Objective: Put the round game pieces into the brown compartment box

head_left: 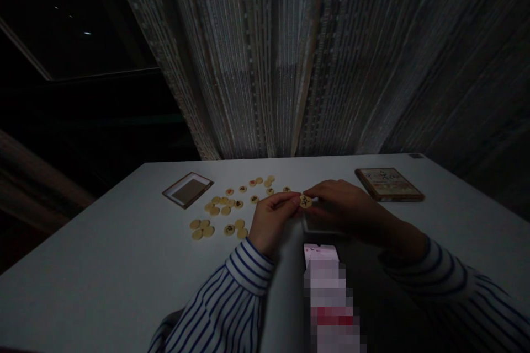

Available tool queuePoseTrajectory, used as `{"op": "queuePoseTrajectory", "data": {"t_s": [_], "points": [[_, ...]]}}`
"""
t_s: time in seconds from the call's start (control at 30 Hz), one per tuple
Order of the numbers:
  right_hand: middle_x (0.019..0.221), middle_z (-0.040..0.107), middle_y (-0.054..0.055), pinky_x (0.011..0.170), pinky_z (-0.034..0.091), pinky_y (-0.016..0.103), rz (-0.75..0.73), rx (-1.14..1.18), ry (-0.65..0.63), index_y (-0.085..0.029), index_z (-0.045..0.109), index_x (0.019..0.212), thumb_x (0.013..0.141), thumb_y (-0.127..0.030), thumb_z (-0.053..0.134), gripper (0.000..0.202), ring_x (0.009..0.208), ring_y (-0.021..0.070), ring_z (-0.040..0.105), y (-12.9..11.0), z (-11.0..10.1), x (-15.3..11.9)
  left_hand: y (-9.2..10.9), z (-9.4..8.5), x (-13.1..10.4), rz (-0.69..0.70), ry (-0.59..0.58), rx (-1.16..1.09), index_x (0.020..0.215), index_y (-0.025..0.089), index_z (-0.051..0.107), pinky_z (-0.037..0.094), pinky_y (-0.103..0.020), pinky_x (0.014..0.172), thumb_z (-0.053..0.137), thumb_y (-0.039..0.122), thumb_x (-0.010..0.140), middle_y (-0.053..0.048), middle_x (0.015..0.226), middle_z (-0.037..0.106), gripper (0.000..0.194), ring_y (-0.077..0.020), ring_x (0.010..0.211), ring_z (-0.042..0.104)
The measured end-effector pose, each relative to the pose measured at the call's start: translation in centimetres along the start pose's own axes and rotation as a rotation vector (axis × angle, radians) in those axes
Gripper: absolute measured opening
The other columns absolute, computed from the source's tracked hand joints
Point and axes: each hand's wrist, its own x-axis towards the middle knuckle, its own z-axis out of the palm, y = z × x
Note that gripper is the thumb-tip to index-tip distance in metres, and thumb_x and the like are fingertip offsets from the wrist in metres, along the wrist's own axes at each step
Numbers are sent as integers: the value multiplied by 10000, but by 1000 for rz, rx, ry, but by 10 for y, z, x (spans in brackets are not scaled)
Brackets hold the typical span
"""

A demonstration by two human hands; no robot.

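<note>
A round wooden xiangqi piece with a dark character on its face is held up over the table. My left hand pinches its left edge between thumb and fingers. From the right, my right hand closes its fingertips on the other edge; its underside is in deep shadow. Beyond my left hand lie several loose xiangqi pieces, some blank side up, others showing red or dark characters. Below the hands is a lit phone, its screen mostly pixelated.
An open shallow box part lies at the back left of the white table. A flat box with a printed cover is at the back right. Striped curtains hang behind the table's far edge. The light is dim.
</note>
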Motion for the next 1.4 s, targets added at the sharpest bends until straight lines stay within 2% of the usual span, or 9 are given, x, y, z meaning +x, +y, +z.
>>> {"op": "queuePoseTrajectory", "data": {"t_s": [0.2, 0.37, 0.5, 0.67, 0.8, 0.93, 1.03, 1.2, 1.4], "points": [[921, 674, 97, 722, 450, 345, 13, -10, -71, -140, 605, 1007, 839, -285, 528, 235, 845, 200, 609, 6, -6, -4, -9, 7, 7, 27, -30, -4, 762, 135, 718, 458, -216, 629, 729, 251, 611, -33, 700, 696, 191, -89, 619, 589], [917, 679, 78, 719, 444, 339, -35, -42, -142, -161, 609, 1002, 827, -275, 543, 219, 837, 195, 613, 13, -6, -4, -18, 7, 8, 8, -18, -44, 729, 136, 710, 469, -234, 643, 742, 244, 590, -27, 674, 690, 179, -92, 607, 587], [906, 676, 66, 704, 433, 332, -16, -62, -215, -185, 609, 1008, 817, -273, 543, 220, 826, 199, 612, 19, -4, -6, -25, 8, 9, -4, -23, -61, 703, 141, 705, 469, -222, 621, 745, 227, 578, -15, 646, 685, 157, -86, 590, 584], [896, 669, 64, 701, 418, 315, -25, -35, -264, -191, 607, 1015, 821, -255, 520, 223, 815, 190, 605, 21, -4, -8, -29, 11, 10, -40, -28, -37, 698, 137, 706, 486, -237, 623, 733, 211, 585, -32, 661, 695, 137, -100, 598, 599], [857, 671, 57, 667, 409, 294, -20, -31, -326, -191, 623, 975, 813, -271, 529, 204, 771, 181, 604, 24, -9, -10, -33, 13, 9, -4, -43, 32, 717, 139, 709, 497, -244, 627, 700, 212, 622, -38, 672, 700, 120, -107, 600, 605], [809, 670, 43, 635, 396, 274, 12, -57, -334, -198, 635, 928, 812, -285, 519, 185, 724, 165, 599, 29, -14, -13, -43, 10, 10, 73, 16, 198, 764, 147, 706, 501, -249, 611, 665, 213, 656, -36, 684, 701, 133, -122, 614, 614], [766, 665, 29, 616, 386, 262, 32, -73, -335, -205, 641, 912, 814, -271, 509, 177, 688, 151, 592, 34, -16, -16, -48, 3, 10, 218, 56, 434, 797, 155, 703, 496, -257, 629, 618, 206, 707, -47, 737, 702, 135, -135, 662, 618], [750, 660, 21, 578, 379, 256, 80, -71, -382, -216, 646, 936, 797, -281, 527, 194, 649, 143, 585, 42, -16, -20, -50, -5, 7, 496, -36, 829, 827, 157, 682, 481, -257, 653, 541, 160, 772, -54, 772, 684, 151, -132, 691, 598], [772, 659, 4, 555, 386, 250, 144, -21, -509, -247, 636, 938, 752, -268, 572, 198, 648, 137, 584, 48, -13, -23, -55, -8, 6, 603, -108, 998, 855, 138, 658, 489, -263, 668, 512, 124, 784, -57, 770, 659, 163, -137, 701, 594]]}}
